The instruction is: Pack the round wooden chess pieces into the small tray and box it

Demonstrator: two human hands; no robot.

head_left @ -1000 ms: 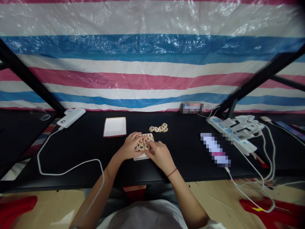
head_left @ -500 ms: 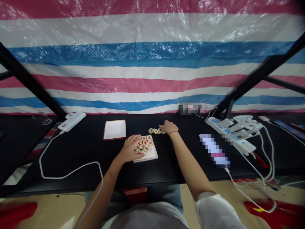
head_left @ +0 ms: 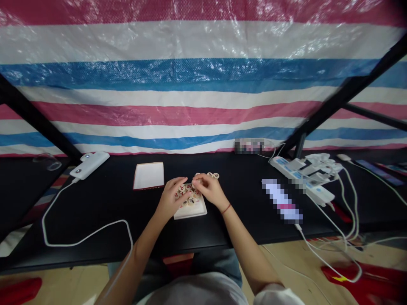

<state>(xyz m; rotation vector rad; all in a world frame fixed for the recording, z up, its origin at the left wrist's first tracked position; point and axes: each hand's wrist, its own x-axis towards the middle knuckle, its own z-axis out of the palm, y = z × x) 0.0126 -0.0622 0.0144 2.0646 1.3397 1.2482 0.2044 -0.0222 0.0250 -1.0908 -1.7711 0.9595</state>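
Note:
A small white box (head_left: 190, 210) lies on the black table (head_left: 104, 203), filled with round wooden chess pieces (head_left: 190, 200) marked in red and black. My left hand (head_left: 173, 196) rests on the box's left side, fingers curled over the pieces. My right hand (head_left: 208, 189) hovers over the box's far right corner, fingers pinched on a wooden chess piece (head_left: 196, 183). A short row of loose pieces (head_left: 212, 175) lies just behind the box. The box's white lid (head_left: 149, 175) lies to the left.
A white power bank (head_left: 89, 164) with a looping cable (head_left: 82, 237) lies at the left. Power strips and chargers (head_left: 305, 178) with tangled cords fill the right side. A striped tarp (head_left: 203, 84) hangs behind the table. Red stools (head_left: 365, 281) stand on the floor.
My right hand reached back to the loose row behind the box, took a piece and returned over the box. The loose row is shorter. My left hand stayed on the box.

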